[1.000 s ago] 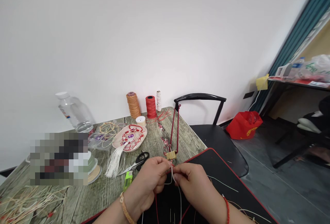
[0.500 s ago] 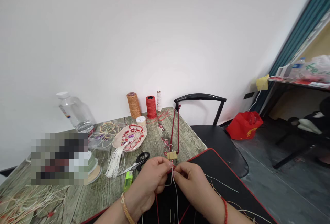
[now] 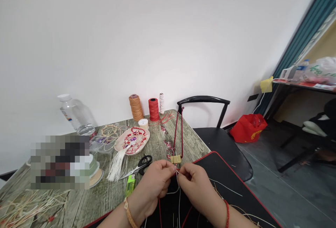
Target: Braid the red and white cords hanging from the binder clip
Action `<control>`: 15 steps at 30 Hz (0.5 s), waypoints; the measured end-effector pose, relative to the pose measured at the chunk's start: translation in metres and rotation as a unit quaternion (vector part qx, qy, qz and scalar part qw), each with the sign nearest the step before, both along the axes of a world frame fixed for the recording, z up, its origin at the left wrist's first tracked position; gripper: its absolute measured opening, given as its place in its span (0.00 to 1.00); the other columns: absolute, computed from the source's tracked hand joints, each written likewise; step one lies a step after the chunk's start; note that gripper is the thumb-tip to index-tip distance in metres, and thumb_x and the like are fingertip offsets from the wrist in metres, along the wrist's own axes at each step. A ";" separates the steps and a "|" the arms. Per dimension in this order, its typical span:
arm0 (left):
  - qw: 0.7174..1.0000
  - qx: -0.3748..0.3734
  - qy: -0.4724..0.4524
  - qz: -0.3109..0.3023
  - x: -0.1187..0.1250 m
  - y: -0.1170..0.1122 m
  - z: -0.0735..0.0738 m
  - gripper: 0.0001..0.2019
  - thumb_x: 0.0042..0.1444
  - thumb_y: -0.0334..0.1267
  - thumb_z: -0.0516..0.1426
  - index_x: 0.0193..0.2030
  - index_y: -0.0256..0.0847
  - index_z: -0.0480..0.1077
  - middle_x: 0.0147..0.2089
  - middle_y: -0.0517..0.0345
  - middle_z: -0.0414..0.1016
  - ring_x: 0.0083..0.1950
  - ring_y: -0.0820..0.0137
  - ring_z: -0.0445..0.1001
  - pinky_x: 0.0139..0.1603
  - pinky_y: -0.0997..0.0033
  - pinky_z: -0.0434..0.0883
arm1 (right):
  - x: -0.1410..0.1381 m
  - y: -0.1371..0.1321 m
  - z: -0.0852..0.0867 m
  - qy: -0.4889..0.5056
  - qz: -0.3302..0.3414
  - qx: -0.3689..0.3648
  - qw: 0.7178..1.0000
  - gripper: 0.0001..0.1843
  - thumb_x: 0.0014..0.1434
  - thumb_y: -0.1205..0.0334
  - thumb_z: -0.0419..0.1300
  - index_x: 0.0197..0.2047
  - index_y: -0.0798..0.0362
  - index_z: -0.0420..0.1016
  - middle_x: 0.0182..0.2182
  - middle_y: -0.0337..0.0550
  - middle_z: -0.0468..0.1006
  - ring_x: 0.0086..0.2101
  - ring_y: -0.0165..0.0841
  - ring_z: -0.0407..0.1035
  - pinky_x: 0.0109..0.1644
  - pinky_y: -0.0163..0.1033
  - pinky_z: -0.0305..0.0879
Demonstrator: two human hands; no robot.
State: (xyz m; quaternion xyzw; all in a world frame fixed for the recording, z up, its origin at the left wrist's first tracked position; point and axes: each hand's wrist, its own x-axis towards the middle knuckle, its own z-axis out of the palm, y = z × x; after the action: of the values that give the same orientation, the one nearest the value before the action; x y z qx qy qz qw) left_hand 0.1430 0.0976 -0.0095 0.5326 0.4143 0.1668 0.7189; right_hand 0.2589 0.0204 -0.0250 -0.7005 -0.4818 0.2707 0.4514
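Note:
My left hand and my right hand meet at the table's near edge, fingers pinched on thin cream and red cords that hang down between them. Just beyond the fingertips a gold binder clip grips a dark red cord loop stretched to the back of a black chair. A black mat with red trim lies under my hands.
On the wooden table lie scissors, a green lighter, a dish of red and cream knotwork, thread spools, a clear bottle and loose cream strands. A red bag sits on the floor.
My fingers have shifted slightly on the cords and a small cream loop has formed below my left hand. Everything else stays put.

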 end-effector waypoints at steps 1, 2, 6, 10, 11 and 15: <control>1.000 0.008 0.001 0.002 0.001 0.000 -0.001 0.12 0.47 0.46 0.59 0.28 0.43 0.62 0.12 0.78 0.47 0.15 0.82 0.39 0.18 0.74 0.37 | 0.000 0.000 0.002 0.012 -0.002 -0.010 1.000 0.10 0.49 0.70 0.52 0.19 0.52 0.58 0.17 0.32 0.58 0.22 0.27 0.53 0.26 0.33 0.48; 1.000 0.018 0.000 0.005 0.001 0.001 -0.002 0.11 0.46 0.46 0.59 0.28 0.42 0.63 0.12 0.78 0.49 0.15 0.82 0.40 0.18 0.75 0.37 | 0.001 0.000 0.004 0.022 -0.001 -0.020 1.000 0.10 0.48 0.71 0.52 0.19 0.52 0.57 0.17 0.32 0.57 0.22 0.27 0.52 0.25 0.33 0.47; 0.998 0.059 -0.007 0.017 0.003 0.002 -0.006 0.10 0.44 0.41 0.61 0.25 0.38 0.66 0.16 0.73 0.58 0.17 0.82 0.48 0.20 0.76 0.41 | 0.002 0.000 0.008 0.037 0.007 -0.042 0.998 0.09 0.46 0.72 0.52 0.18 0.52 0.58 0.17 0.31 0.55 0.22 0.26 0.49 0.25 0.34 0.46; 0.997 0.067 -0.004 0.024 0.003 0.003 -0.009 0.09 0.44 0.41 0.61 0.25 0.38 0.67 0.14 0.74 0.56 0.16 0.82 0.46 0.20 0.76 0.42 | 0.004 0.001 0.005 0.023 -0.003 -0.026 0.999 0.08 0.46 0.71 0.53 0.19 0.53 0.62 0.19 0.33 0.59 0.23 0.28 0.54 0.27 0.34 0.49; 0.998 0.065 -0.002 0.025 0.002 0.003 -0.009 0.09 0.45 0.41 0.61 0.25 0.39 0.67 0.13 0.75 0.55 0.15 0.81 0.45 0.20 0.76 0.42 | 0.005 0.000 0.005 0.007 -0.010 -0.009 1.000 0.07 0.46 0.71 0.54 0.19 0.53 0.64 0.21 0.35 0.61 0.24 0.29 0.56 0.28 0.35 0.52; 0.998 0.056 0.006 0.027 0.000 0.003 -0.007 0.09 0.46 0.40 0.60 0.24 0.40 0.65 0.11 0.76 0.52 0.14 0.81 0.44 0.20 0.76 0.42 | 0.005 -0.004 0.007 -0.076 -0.044 0.068 0.994 0.07 0.45 0.72 0.56 0.19 0.54 0.67 0.31 0.42 0.66 0.34 0.35 0.64 0.39 0.38 0.59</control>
State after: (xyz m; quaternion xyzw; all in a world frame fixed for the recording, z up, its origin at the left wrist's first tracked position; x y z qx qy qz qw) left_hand 0.1431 0.1006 -0.0168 0.5620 0.4229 0.2057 0.6804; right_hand 0.2640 0.0161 -0.0177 -0.7072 -0.5006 0.1637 0.4716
